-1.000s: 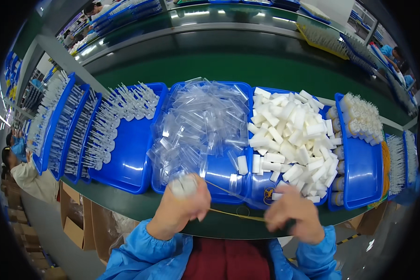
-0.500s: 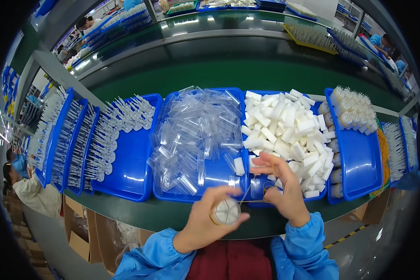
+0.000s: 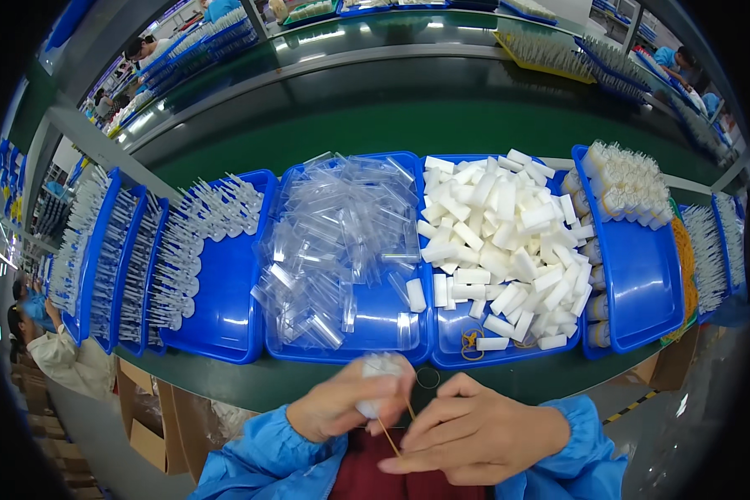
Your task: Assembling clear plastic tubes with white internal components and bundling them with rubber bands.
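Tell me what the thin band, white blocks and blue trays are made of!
Thin band: perhaps rubber, pulled straight; finish too small to judge.
White blocks: maybe foam, matte, without glare.
Blue trays: likely smooth, glossy plastic, showing bright reflections.

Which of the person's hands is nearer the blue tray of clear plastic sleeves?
Left. In view, the left hand is just below the front edge of the tray; the right hand is lower and farther right.

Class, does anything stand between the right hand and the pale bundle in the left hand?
Yes: the left hand covers part of the pale bundle, and an orange band spans the gap to the right hand. Nothing else visible does.
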{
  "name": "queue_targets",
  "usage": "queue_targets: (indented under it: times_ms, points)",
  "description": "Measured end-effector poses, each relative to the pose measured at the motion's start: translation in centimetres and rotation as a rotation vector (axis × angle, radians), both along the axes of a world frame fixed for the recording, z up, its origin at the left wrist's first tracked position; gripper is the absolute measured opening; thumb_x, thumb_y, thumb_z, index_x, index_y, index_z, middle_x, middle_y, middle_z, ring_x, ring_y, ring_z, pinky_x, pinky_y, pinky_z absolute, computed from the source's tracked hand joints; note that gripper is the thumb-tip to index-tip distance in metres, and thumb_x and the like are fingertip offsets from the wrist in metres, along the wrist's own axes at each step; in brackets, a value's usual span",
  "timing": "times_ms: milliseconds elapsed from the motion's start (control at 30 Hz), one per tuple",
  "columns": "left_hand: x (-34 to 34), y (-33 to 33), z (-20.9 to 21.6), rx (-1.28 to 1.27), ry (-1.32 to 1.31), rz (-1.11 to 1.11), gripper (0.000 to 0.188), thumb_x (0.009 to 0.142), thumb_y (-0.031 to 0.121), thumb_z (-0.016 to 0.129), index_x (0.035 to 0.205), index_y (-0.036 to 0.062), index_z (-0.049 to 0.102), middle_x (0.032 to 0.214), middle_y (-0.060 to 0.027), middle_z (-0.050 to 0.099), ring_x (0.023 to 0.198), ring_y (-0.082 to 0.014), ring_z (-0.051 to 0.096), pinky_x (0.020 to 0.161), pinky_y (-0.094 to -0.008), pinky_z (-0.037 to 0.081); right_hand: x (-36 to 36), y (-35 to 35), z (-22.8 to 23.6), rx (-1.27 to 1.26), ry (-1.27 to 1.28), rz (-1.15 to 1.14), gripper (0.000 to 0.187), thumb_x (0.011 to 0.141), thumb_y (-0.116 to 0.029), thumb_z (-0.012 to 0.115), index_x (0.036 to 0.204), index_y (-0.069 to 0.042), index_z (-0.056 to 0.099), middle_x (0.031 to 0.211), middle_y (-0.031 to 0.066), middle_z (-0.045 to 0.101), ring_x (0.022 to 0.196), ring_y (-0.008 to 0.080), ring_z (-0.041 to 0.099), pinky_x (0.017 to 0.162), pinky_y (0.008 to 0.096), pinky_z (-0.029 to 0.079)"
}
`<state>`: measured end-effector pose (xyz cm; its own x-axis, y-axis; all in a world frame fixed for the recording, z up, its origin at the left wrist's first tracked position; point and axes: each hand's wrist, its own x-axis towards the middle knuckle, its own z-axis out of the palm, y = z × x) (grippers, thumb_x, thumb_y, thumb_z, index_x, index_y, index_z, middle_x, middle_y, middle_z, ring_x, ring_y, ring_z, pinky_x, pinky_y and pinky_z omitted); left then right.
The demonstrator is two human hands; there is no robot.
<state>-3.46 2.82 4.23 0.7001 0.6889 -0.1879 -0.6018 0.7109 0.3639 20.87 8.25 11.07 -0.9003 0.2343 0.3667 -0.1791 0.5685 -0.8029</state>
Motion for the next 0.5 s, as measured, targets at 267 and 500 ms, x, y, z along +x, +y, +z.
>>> queue_targets:
  times_ms: [267,500]
  points:
    - [3.6,-1.5,1.7,0.032,0.237,0.541,0.035,0.102,0.033,0.062,0.121,0.0047,0.054,0.085,-0.0087,0.061,0.067,-0.0171,0.061,0.059,-0.0288,0.051,-2.6,-0.6,-6.0,-0.721,0.318,-0.504,0.085,0.078,-0.043,0.085,0.145,-0.001,0.054,0.131,0.0108,0.065,0.111,0.0189,0.055,0.095,0.0323,0.038]
    - [3.1,0.7,1.7,1.226,1.667,0.664,0.087,0.077,0.036,0.086,0.144,-0.0019,0.047,0.076,-0.0066,0.065,0.064,-0.0219,0.065,0.061,-0.0342,0.053,-2.0,-0.1,-5.2,-0.173,0.057,-0.582,0.083,0.071,-0.027,0.09,0.142,-0.003,0.055,0.128,0.0131,0.065,0.1,0.0232,0.059,0.095,0.0326,0.041]
